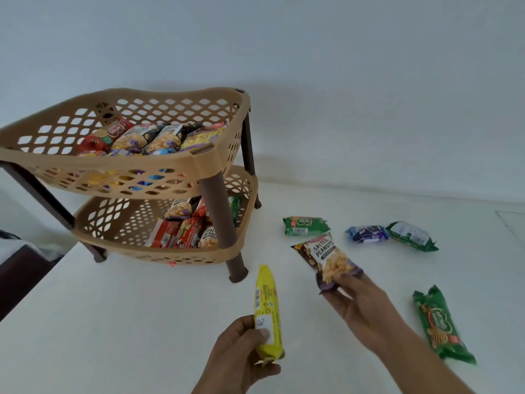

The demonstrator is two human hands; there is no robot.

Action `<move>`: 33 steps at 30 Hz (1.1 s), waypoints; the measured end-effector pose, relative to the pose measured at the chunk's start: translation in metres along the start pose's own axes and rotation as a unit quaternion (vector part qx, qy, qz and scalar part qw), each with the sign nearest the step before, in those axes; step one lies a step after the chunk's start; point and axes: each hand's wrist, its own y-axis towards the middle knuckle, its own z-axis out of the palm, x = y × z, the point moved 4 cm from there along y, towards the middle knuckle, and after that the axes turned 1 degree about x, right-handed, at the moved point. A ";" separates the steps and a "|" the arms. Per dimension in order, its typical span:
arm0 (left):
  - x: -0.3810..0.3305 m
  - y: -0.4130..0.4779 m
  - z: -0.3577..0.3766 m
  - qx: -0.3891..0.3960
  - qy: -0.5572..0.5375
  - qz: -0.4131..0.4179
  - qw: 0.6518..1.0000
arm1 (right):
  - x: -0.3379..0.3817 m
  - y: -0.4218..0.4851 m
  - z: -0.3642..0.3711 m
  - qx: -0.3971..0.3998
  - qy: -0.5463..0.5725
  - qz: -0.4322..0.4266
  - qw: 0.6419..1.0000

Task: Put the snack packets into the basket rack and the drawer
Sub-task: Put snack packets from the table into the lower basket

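Yellow snack packet at 6 o'clock, clamped between thumb and curled fingers of left hand. Salted peanuts packet at 5 o'clock, pinched at lower end by right hand. Basket rack at 10 o'clock, both tiers holding packets. Blue packet at 3 o'clock and long green packet at 4 o'clock, loose on table.

Yellow packet: the lower end is hidden inside my left hand, and the print is too small to read.
Salted peanuts packet: the bottom edge is covered by my right hand.
Long green packet: blurred, label unreadable.
Upper basket: the front rim hides the packets' lower halves.
Dark furniture: cut off by the left edge.
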 end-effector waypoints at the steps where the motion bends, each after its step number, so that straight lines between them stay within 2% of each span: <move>1: 0.004 -0.004 -0.004 -0.002 -0.002 -0.008 1.000 | -0.011 -0.010 -0.005 0.007 0.002 0.008 1.000; 7: 0.015 -0.040 -0.027 -0.001 -0.023 -0.068 0.997 | -0.050 -0.042 -0.008 0.010 -0.025 0.038 0.999; 11: 0.001 -0.059 -0.047 -0.007 -0.032 -0.045 0.998 | -0.071 -0.052 0.011 0.015 -0.109 0.029 0.994; 16: -0.031 -0.076 -0.082 0.006 -0.057 -0.012 0.998 | -0.106 -0.068 0.052 0.095 -0.188 0.037 0.977; 21: -0.061 -0.086 -0.133 0.074 -0.111 0.022 0.991 | -0.136 -0.084 0.102 0.185 -0.247 0.039 0.950; 23: -0.076 -0.087 -0.151 0.088 -0.120 0.027 0.989 | -0.148 -0.087 0.122 0.172 -0.244 0.026 0.954; 25: -0.092 -0.081 -0.176 0.045 -0.096 0.024 0.994 | -0.162 -0.088 0.143 0.124 -0.231 0.004 0.965; 28: -0.119 -0.070 -0.221 -0.018 -0.003 0.030 0.999 | -0.188 -0.087 0.173 0.037 -0.239 -0.043 0.969; 33: -0.166 -0.049 -0.272 -0.019 0.039 0.054 0.998 | -0.226 -0.084 0.217 -0.016 -0.268 -0.084 0.960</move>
